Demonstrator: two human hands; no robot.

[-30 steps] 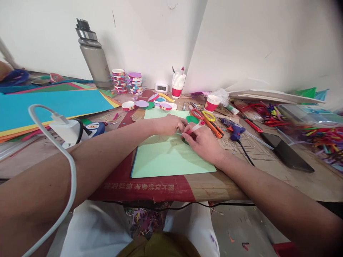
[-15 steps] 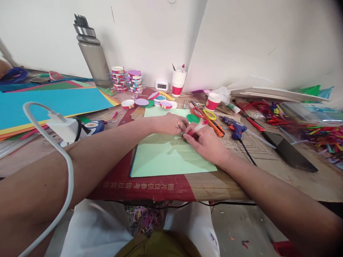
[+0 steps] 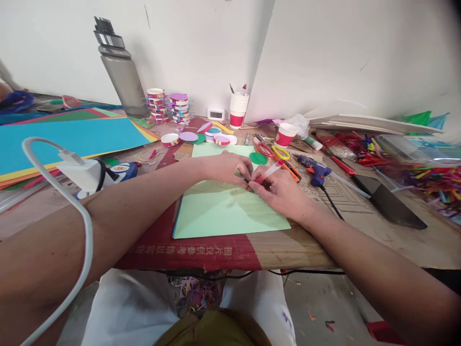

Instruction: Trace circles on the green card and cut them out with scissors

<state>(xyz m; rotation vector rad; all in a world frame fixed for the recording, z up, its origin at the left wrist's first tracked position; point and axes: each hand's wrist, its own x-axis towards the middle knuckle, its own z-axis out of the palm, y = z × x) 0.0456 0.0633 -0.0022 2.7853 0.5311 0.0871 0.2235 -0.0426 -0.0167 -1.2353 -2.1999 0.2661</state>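
Gripping a red-ended pen [image 3: 272, 170] between closed thumb and fingers, the right hand [image 3: 283, 192] sits beside the left hand [image 3: 233, 168], over light-green paper [image 3: 223, 216]. The left hand arches palm-down, fingers bent; whether it holds anything cannot be told. The pen slants up and away, rightward. A green disc [image 3: 258, 158] lies just beyond the hands; a blue glue gun [image 3: 317, 174] lies right of them.

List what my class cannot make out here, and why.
In the head view:
Pale green rectangular paper: partly hidden under the left hand.
Translucent, red-ended plastic pen: gripped part behind the right hand.
White plastic clock: digits too small to read.
Blue paper sheet: left end cut off by picture edge.
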